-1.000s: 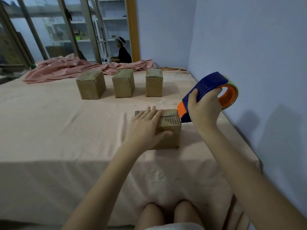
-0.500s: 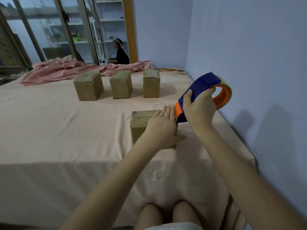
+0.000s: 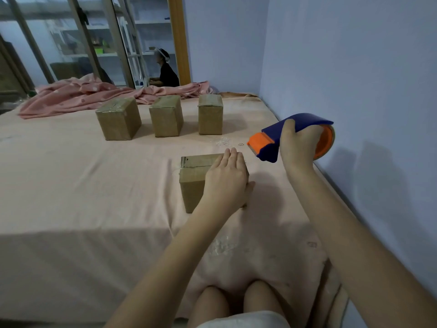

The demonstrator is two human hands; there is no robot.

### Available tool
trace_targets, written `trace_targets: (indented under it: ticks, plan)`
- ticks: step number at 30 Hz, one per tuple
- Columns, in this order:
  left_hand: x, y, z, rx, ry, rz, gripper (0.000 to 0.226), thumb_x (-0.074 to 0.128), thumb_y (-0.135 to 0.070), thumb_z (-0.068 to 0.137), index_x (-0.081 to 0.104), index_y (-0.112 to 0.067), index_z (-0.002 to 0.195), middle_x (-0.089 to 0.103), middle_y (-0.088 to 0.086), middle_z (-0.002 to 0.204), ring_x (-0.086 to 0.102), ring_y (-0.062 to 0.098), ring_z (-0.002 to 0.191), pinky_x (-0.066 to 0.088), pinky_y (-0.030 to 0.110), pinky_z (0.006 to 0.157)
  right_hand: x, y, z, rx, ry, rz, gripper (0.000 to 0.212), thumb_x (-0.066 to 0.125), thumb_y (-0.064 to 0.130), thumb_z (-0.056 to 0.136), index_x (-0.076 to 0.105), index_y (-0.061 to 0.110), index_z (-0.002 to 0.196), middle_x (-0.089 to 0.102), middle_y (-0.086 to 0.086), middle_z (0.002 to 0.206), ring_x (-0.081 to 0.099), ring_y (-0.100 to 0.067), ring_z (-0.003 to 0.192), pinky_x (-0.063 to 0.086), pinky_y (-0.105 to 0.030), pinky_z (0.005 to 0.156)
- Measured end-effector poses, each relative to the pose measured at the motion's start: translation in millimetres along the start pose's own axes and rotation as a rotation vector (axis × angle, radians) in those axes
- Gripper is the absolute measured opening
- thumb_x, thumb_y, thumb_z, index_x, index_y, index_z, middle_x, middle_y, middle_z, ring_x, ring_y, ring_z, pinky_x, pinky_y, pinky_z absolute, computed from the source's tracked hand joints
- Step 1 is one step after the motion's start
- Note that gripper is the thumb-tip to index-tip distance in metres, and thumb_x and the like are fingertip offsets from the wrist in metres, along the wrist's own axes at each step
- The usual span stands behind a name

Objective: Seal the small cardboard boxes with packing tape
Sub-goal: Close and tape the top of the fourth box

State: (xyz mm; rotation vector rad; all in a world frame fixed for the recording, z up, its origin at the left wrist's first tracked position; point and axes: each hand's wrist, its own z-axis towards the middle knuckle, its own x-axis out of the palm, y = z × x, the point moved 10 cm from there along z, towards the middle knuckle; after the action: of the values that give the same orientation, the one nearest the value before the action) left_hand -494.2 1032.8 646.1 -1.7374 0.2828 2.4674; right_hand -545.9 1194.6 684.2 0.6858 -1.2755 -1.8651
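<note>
Right hand (image 3: 298,144) grips tape dispenser (image 3: 293,136), now lifted away.
Left hand (image 3: 227,179), fingers flat, presses cardboard box (image 3: 192,179); strip seems finished.

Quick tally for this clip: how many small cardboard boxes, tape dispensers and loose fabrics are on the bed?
Small brown cardboard boxes: 4, three in the far row, one under the left hand
Blue and orange tape dispenser: 1, held in the right hand
Crumpled pink blanket: 1
Total: 6

One head-worn view — looking forward and down, close over the bed (image 3: 71,185).
</note>
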Motion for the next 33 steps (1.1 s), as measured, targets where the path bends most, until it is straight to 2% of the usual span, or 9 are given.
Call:
trace_targets:
  ticks: [10, 13, 17, 21, 26, 28, 29, 31, 33]
  plan:
    - [-2.1, 0.4, -1.8, -0.007, -0.037, -0.013, 0.073, 0.038, -0.044, 0.098, 0.010, 0.000, 0.148, 0.012, 0.017, 0.157, 0.008, 0.026, 0.146, 0.006, 0.034, 0.117, -1.9, 2.4, 6.7, 0.069, -0.046, 0.109, 0.033, 0.053, 0.021, 0.088, 0.046, 0.004, 0.116, 0.059, -0.001, 0.098, 0.059, -0.009, 0.076, 0.039, -0.008, 0.045]
    - [-2.0, 1.3, -1.5, -0.011, -0.041, -0.018, 0.072, 0.038, -0.044, 0.098, 0.011, -0.001, 0.149, 0.013, 0.016, 0.157, 0.009, 0.025, 0.146, 0.006, 0.033, 0.117, 1.0, 4.9, 7.3, 0.084, -0.043, 0.095, 0.030, 0.054, 0.023, 0.089, 0.046, 0.010, 0.115, 0.057, 0.003, 0.096, 0.058, -0.008, 0.075, 0.040, -0.011, 0.051]
    - [-1.1, 1.6, -2.0, -0.016, -0.050, -0.005, 0.071, 0.037, -0.044, 0.098, 0.012, -0.001, 0.149, 0.012, 0.016, 0.157, 0.009, 0.026, 0.146, 0.005, 0.033, 0.117, -1.6, -1.1, 7.4, 0.149, -0.086, 0.145, 0.003, 0.050, 0.021, 0.088, 0.049, 0.018, 0.089, 0.056, 0.008, 0.077, 0.057, -0.008, 0.065, 0.043, -0.016, 0.053]
    - [1.0, 2.3, -1.1, -0.038, -0.037, 0.003, 0.072, 0.036, -0.044, 0.098, 0.011, 0.002, 0.148, 0.011, 0.019, 0.156, 0.009, 0.028, 0.146, 0.006, 0.035, 0.117, -1.0, -18.1, 4.1, 0.263, -0.090, 0.172, 0.015, 0.047, 0.021, 0.087, 0.047, 0.019, 0.072, 0.055, 0.007, 0.068, 0.055, -0.007, 0.060, 0.044, -0.022, 0.056]
    - [4.8, 1.4, 0.1, -0.052, -0.021, 0.010, 0.073, 0.036, -0.045, 0.099, 0.010, 0.001, 0.148, 0.010, 0.019, 0.156, 0.008, 0.028, 0.146, 0.006, 0.036, 0.117, -12.1, -41.4, -7.4, 0.232, -0.096, 0.040, 0.019, 0.047, 0.019, 0.088, 0.045, 0.019, 0.069, 0.054, 0.006, 0.066, 0.054, -0.008, 0.060, 0.042, -0.022, 0.054]
    - [5.5, 1.5, 0.9, -0.049, -0.016, 0.010, 0.072, 0.036, -0.045, 0.099, 0.010, 0.000, 0.149, 0.010, 0.019, 0.157, 0.008, 0.028, 0.146, 0.007, 0.037, 0.117, -8.0, -37.4, -9.4, 0.160, -0.057, -0.041, 0.015, 0.046, 0.018, 0.091, 0.046, 0.012, 0.077, 0.050, 0.006, 0.066, 0.051, -0.007, 0.059, 0.039, -0.021, 0.052]
    - [5.6, 1.6, 1.4, -0.047, -0.013, 0.008, 0.072, 0.036, -0.044, 0.099, 0.010, 0.000, 0.149, 0.010, 0.018, 0.157, 0.008, 0.028, 0.146, 0.007, 0.037, 0.117, -3.4, -29.7, -8.8, 0.105, -0.031, -0.097, 0.013, 0.045, 0.019, 0.092, 0.047, 0.007, 0.088, 0.050, 0.005, 0.069, 0.051, -0.007, 0.059, 0.038, -0.020, 0.052]
    - [5.4, 2.1, 1.8, -0.047, -0.006, 0.004, 0.072, 0.037, -0.044, 0.099, 0.010, 0.000, 0.149, 0.010, 0.018, 0.157, 0.008, 0.028, 0.146, 0.007, 0.037, 0.117, 6.9, -10.3, -6.3, 0.004, 0.008, -0.223, 0.026, 0.044, 0.020, 0.093, 0.043, 0.000, 0.110, 0.050, 0.004, 0.076, 0.050, -0.012, 0.065, 0.036, -0.020, 0.054]
    - [4.8, 2.1, 1.3, -0.041, -0.008, 0.023, 0.072, 0.037, -0.044, 0.098, 0.010, 0.000, 0.149, 0.011, 0.019, 0.157, 0.009, 0.028, 0.146, 0.007, 0.037, 0.117, 17.8, 5.2, -2.4, -0.070, 0.053, -0.364, 0.032, 0.042, 0.021, 0.094, 0.040, -0.002, 0.116, 0.048, 0.005, 0.074, 0.048, -0.014, 0.066, 0.034, -0.022, 0.057]
